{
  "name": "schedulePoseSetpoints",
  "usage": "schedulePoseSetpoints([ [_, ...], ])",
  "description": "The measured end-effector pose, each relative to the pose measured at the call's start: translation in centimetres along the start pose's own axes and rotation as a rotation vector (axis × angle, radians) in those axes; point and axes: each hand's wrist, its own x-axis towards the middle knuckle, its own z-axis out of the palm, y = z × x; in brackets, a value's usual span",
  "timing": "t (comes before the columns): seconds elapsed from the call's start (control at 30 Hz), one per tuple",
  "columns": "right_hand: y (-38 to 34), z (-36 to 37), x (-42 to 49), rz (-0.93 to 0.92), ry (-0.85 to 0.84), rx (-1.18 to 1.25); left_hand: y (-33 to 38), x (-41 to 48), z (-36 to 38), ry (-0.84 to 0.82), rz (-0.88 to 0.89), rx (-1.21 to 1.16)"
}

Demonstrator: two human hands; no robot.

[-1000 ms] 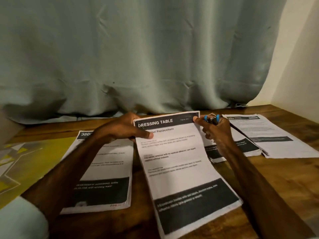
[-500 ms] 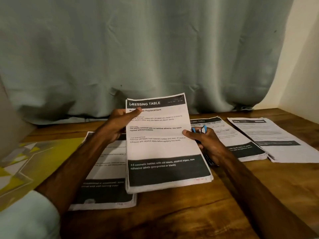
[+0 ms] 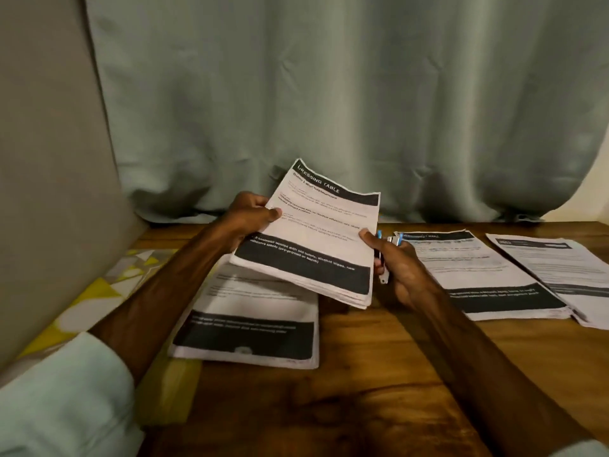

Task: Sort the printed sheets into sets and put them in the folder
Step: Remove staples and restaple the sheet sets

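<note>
A stack of printed sheets headed "DRESSING TABLE" (image 3: 316, 239) is held tilted above the table. My left hand (image 3: 245, 219) grips its left edge. My right hand (image 3: 400, 268) touches its right edge with the fingertips while also holding a small stapler-like tool with blue tips (image 3: 384, 255). A second set of sheets (image 3: 250, 321) lies flat under the lifted stack. Two more sets lie to the right, one in the middle right (image 3: 481, 275) and one at the far right (image 3: 560, 272). A yellow patterned folder (image 3: 99, 301) lies at the left, partly under my left arm.
The wooden table (image 3: 362, 390) has bare surface in front of the sheets. A grey-green curtain (image 3: 329, 94) hangs behind the table. A beige panel (image 3: 49, 159) stands at the left.
The "DRESSING TABLE" stack was lifted off the table, squared upright, and is now tilted to the left above the second set. The view has shifted left.
</note>
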Motion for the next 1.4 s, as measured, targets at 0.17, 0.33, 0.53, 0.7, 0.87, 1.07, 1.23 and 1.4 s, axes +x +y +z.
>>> schedulePoseSetpoints([
  [0.17,0.7,3.8,-1.2,-0.006,-0.05,-0.128,-2.3,-2.1,-5.4,0.111,-0.037,0.077],
  [0.33,2.4,5.3,-2.3,0.061,-0.046,-0.281,-5.9,-5.1,-7.1,0.136,-0.084,0.146],
  [0.53,4.4,6.4,-4.0,0.013,-0.105,-0.306,-10.1,-7.1,-7.3,0.192,-0.135,0.23],
  [0.7,4.8,5.5,-3.2,-0.003,0.019,-0.423,-10.4,-7.1,-5.9,0.193,-0.051,0.225],
  [0.87,5.3,4.2,-2.3,0.033,-0.028,-0.455,-11.1,-7.8,-4.6,0.235,0.033,0.464],
  [1.07,5.7,4.5,-2.3,-0.008,-0.037,-0.46,-11.4,-7.7,-4.7,0.266,0.056,0.521],
  [1.23,5.4,4.9,-2.7,0.0,-0.029,-0.428,-10.7,-7.9,-4.9,0.288,0.067,0.519],
  [1.4,6.0,5.2,-2.8,-0.024,-0.007,-0.504,-11.3,-7.9,-5.6,0.298,0.042,0.568],
])
